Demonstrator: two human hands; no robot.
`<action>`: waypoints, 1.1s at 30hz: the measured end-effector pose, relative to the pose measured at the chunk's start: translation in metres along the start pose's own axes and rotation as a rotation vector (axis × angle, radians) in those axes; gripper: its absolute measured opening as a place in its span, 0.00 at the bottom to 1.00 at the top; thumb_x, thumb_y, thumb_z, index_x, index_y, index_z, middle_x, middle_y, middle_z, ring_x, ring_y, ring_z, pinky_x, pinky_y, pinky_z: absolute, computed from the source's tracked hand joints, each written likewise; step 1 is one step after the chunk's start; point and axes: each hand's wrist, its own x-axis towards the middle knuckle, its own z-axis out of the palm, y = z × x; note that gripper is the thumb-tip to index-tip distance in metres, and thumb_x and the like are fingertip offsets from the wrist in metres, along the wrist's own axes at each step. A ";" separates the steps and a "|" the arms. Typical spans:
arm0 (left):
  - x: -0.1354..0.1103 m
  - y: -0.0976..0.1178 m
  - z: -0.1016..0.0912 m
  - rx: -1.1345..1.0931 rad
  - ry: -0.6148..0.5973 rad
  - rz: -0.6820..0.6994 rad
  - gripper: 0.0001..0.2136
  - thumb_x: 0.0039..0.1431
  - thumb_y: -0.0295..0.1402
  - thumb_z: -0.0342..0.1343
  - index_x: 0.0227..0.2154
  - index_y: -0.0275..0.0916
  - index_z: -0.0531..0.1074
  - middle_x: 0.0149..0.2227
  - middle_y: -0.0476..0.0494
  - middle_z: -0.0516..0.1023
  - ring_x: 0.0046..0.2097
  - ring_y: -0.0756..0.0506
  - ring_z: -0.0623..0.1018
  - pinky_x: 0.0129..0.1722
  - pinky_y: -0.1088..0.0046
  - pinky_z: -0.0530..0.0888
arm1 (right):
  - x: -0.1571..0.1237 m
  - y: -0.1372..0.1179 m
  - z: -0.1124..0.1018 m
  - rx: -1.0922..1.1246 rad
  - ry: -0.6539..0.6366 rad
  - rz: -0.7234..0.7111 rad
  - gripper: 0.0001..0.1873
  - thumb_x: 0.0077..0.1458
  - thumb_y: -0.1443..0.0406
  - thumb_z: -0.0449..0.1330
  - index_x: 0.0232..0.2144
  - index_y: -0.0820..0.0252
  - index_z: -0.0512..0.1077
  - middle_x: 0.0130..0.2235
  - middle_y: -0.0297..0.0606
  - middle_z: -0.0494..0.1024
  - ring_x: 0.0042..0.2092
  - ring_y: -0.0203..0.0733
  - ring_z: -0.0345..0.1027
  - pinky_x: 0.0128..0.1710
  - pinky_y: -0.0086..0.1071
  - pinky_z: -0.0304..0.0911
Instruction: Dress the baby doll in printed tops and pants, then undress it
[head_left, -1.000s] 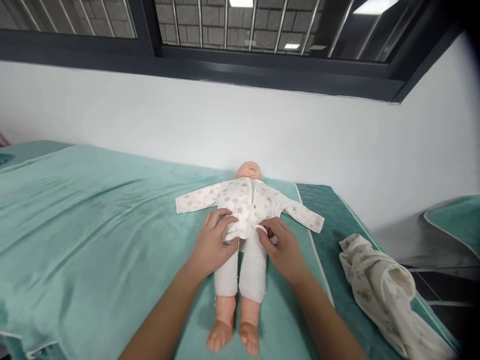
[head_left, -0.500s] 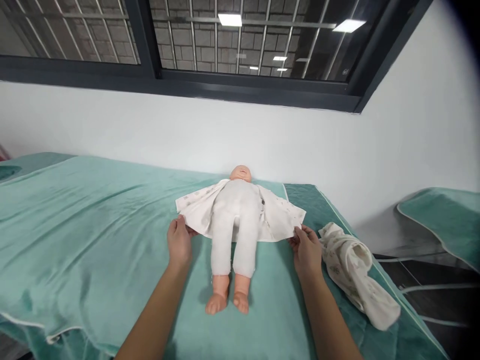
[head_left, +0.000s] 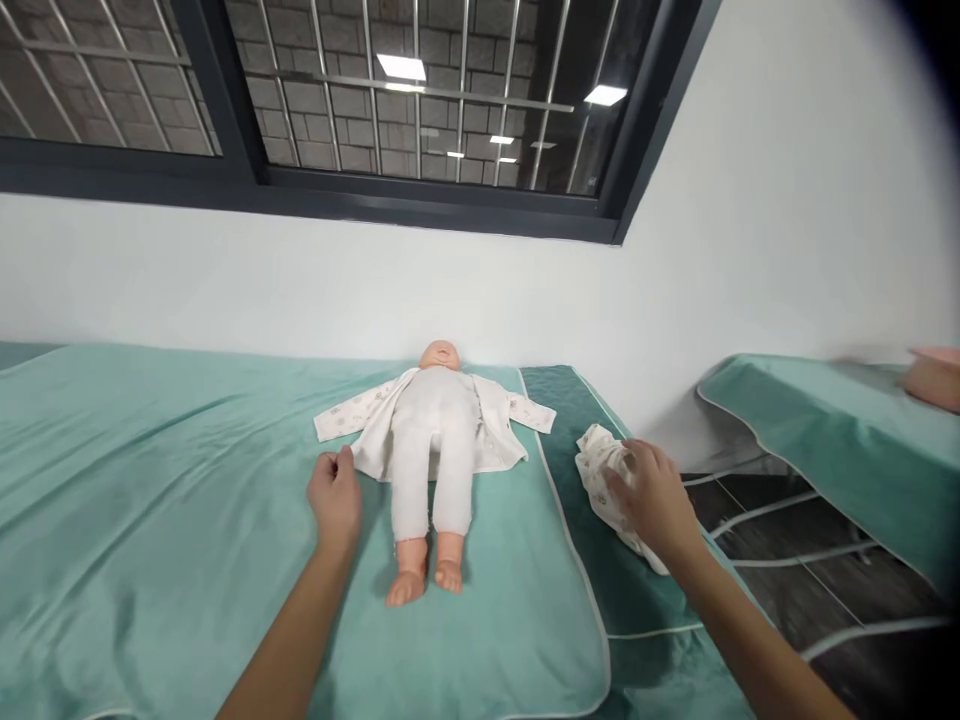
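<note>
A baby doll (head_left: 433,410) lies on its back, head toward the wall, its body and legs white and its feet bare. It wears a white printed baby shirt (head_left: 499,440), spread open at the front with both sleeves out sideways. My left hand (head_left: 336,500) is closed at the shirt's lower left corner, pinching its edge. Over to the right, my right hand (head_left: 654,500) has its thumb and fingers curled onto a crumpled white printed garment (head_left: 600,465). Part of that garment is hidden beneath the hand.
Green sheeting (head_left: 187,500) covers the bed, with a darker green quilted cover (head_left: 645,660) along the right. A white wall (head_left: 300,290) and dark-framed window (head_left: 450,205) stand behind. Another green-covered surface (head_left: 810,440) is at right, beyond a gap with pale metal bars (head_left: 795,560).
My right hand has let go of the shirt's right corner and moved right onto the crumpled garment. The shirt's right side has dropped flatter. The view has turned right.
</note>
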 end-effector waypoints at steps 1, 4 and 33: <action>-0.001 0.002 -0.001 0.008 -0.022 0.000 0.17 0.61 0.44 0.50 0.20 0.40 0.59 0.20 0.55 0.58 0.26 0.51 0.60 0.28 0.73 0.59 | 0.008 0.011 -0.004 -0.032 -0.003 0.072 0.25 0.44 0.58 0.65 0.46 0.58 0.70 0.51 0.50 0.72 0.54 0.61 0.62 0.56 0.53 0.54; -0.007 0.009 -0.005 0.026 -0.124 0.022 0.17 0.61 0.44 0.50 0.21 0.40 0.60 0.20 0.54 0.59 0.26 0.50 0.61 0.28 0.73 0.59 | 0.023 0.033 -0.010 0.043 -0.140 0.336 0.21 0.37 0.59 0.68 0.37 0.57 0.72 0.38 0.45 0.78 0.42 0.58 0.70 0.46 0.48 0.62; -0.016 0.220 -0.089 -0.797 -1.038 -0.046 0.15 0.46 0.24 0.61 0.39 0.40 0.68 0.35 0.50 0.75 0.34 0.50 0.75 0.34 0.77 0.69 | 0.004 -0.257 -0.069 0.149 -0.686 -0.371 0.24 0.47 0.58 0.68 0.47 0.53 0.70 0.45 0.38 0.74 0.41 0.44 0.68 0.38 0.35 0.62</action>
